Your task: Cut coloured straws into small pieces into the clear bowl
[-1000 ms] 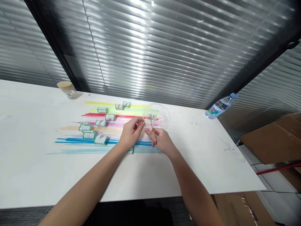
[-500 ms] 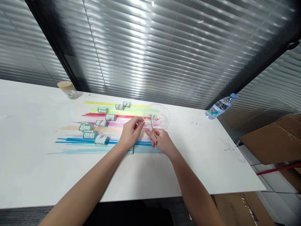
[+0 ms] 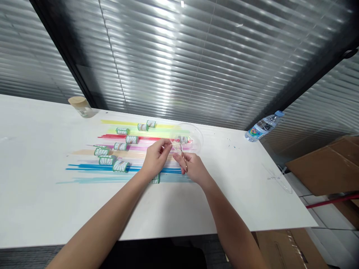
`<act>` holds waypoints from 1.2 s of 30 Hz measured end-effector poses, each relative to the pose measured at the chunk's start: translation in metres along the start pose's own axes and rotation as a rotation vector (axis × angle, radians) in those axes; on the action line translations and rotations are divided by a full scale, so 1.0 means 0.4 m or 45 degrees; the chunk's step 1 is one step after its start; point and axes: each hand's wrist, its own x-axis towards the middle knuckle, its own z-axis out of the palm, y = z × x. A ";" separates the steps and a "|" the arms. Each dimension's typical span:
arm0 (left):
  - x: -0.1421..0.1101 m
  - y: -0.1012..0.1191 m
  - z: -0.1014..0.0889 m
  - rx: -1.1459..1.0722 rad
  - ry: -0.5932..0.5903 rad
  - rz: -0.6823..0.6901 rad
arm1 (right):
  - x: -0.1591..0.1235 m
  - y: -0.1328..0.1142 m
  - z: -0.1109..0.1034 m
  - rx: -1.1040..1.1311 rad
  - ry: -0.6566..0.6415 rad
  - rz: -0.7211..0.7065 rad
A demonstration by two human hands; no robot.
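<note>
My left hand (image 3: 155, 158) is closed in a pinch on a thin pale strip that is too small to make out clearly. My right hand (image 3: 191, 167) grips small scissors (image 3: 182, 154), blades pointing away toward a clear plastic bowl (image 3: 191, 136). Both hands hover over rows of long coloured strips (image 3: 92, 168) in yellow, green, red, pink, orange and blue laid flat on the white table (image 3: 42, 186). Several small green-and-white rolls (image 3: 120, 166) lie on the strips to the left of my hands.
A jar with a wooden lid (image 3: 80, 107) stands at the table's far left. A water bottle (image 3: 263, 126) lies at the far right edge, and a clear plastic piece (image 3: 276, 177) lies near the right corner. Cardboard boxes (image 3: 325, 168) sit beyond the right edge. Window blinds rise behind.
</note>
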 end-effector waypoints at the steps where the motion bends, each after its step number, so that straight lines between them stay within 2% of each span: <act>1: 0.000 -0.001 0.000 0.003 -0.003 0.003 | 0.000 0.000 0.000 -0.006 0.004 0.000; 19: 0.001 0.004 -0.002 -0.002 -0.012 -0.023 | 0.004 -0.002 0.001 -0.027 0.022 0.023; 23: 0.000 0.007 -0.002 -0.023 -0.016 -0.037 | 0.006 -0.001 0.000 0.043 0.050 0.023; 28: 0.001 0.008 -0.001 -0.115 -0.035 -0.068 | 0.002 -0.006 0.000 0.143 0.019 -0.036; 36: 0.003 0.003 -0.003 -0.271 -0.081 -0.129 | -0.007 -0.014 -0.006 0.086 -0.034 -0.032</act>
